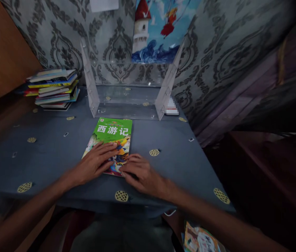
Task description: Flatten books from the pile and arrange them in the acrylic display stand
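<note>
While the left hand is lying open on the book, the right hand is touching its near right edge, its grip unclear.

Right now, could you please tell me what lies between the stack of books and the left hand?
Only pineapple-printed tablecloth lies between the stack of books and left hand in the head view.

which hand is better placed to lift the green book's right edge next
Right, I'd judge: the right hand has its fingers at the lower right edge of the green book, while the left hand lies across the cover.
</note>
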Action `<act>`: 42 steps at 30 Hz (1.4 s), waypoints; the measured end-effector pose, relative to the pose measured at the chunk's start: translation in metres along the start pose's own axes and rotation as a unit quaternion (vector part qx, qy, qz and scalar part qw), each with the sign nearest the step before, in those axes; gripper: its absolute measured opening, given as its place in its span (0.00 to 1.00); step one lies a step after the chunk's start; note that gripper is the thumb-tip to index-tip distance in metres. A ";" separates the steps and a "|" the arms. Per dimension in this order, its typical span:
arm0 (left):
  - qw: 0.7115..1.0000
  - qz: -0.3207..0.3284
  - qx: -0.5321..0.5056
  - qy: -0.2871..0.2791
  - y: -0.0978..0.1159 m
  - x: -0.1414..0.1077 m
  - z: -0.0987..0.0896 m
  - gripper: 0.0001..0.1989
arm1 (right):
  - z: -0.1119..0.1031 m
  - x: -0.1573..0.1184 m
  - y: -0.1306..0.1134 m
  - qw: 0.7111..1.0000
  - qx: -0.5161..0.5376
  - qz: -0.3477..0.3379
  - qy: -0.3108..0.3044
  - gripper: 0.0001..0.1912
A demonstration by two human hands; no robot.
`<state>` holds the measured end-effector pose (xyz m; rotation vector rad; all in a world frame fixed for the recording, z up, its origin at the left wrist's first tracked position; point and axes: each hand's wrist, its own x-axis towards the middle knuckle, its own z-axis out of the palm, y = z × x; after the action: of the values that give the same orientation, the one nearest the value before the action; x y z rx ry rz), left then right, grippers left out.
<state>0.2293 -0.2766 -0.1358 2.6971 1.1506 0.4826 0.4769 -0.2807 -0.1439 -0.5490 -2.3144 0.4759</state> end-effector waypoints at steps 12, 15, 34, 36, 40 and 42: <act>0.972 -0.214 0.038 0.091 -0.065 0.014 0.024 0.29 | 0.014 0.067 0.057 0.952 -0.098 0.256 -0.134 0.32; 0.969 -0.221 0.036 0.102 -0.065 0.013 0.029 0.28 | 0.014 0.087 0.075 0.927 -0.138 0.329 -0.115 0.34; 0.956 -0.161 0.095 0.226 -0.096 0.008 0.074 0.24 | 0.011 0.070 0.023 0.905 -0.145 0.385 -0.113 0.42; 0.955 -0.159 0.098 0.232 -0.097 0.008 0.074 0.23 | 0.020 0.056 0.019 0.916 -0.132 0.364 -0.105 0.41; 0.955 -0.168 0.093 0.228 -0.095 0.008 0.072 0.24 | 0.039 0.023 0.019 0.940 -0.124 0.303 -0.101 0.44; 0.957 -0.184 0.079 0.212 -0.094 0.009 0.069 0.24 | 0.044 0.014 0.020 0.945 -0.130 0.282 -0.100 0.45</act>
<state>0.1969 -0.2079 -0.2244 2.4744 1.8278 0.9702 0.4421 -0.2647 -0.1762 -1.3676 -2.4073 0.5072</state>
